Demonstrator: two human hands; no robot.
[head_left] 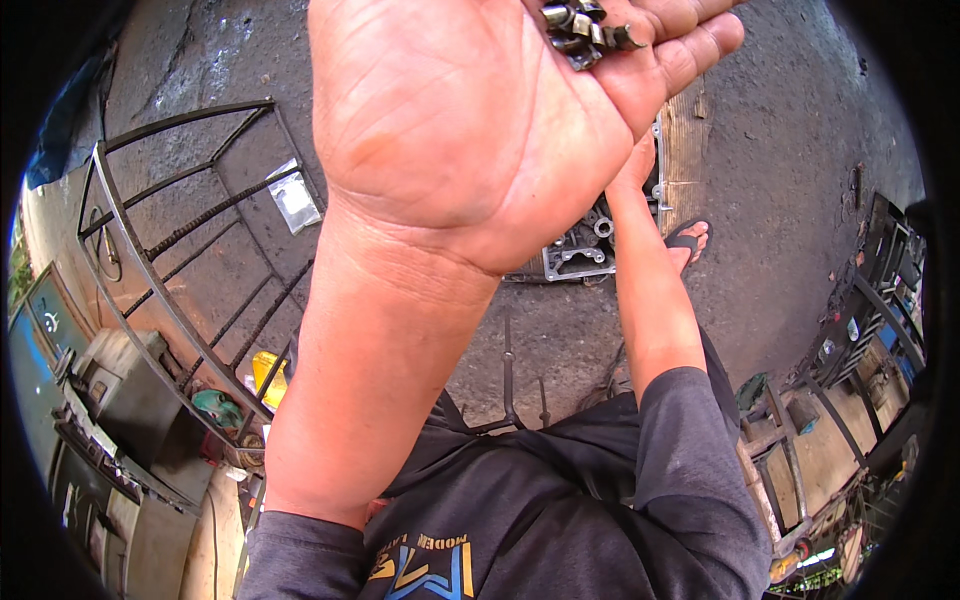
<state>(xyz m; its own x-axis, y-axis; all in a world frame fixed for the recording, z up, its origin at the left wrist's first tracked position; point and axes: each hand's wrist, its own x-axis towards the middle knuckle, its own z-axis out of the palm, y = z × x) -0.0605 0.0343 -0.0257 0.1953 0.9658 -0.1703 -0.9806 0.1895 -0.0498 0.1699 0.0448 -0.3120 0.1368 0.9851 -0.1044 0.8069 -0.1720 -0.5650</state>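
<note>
My left hand is raised close to the view, palm up, its fingers stretched toward the upper right. On its palm and finger bases lies a small heap of dark, shiny metal bolts, partly cut off by the upper edge. Lower down and farther away, my right hand reaches to a metal engine part on the ground. The left hand covers the right fingers and much of that part, so their grip is hidden. A ring-shaped opening and a flanged edge of the part show beside my right forearm.
A wooden board lies beside the engine part, near a foot in a sandal. Left stands a barred metal frame with a clear plastic packet by it. Metal frames stand at lower right, metal boxes at lower left.
</note>
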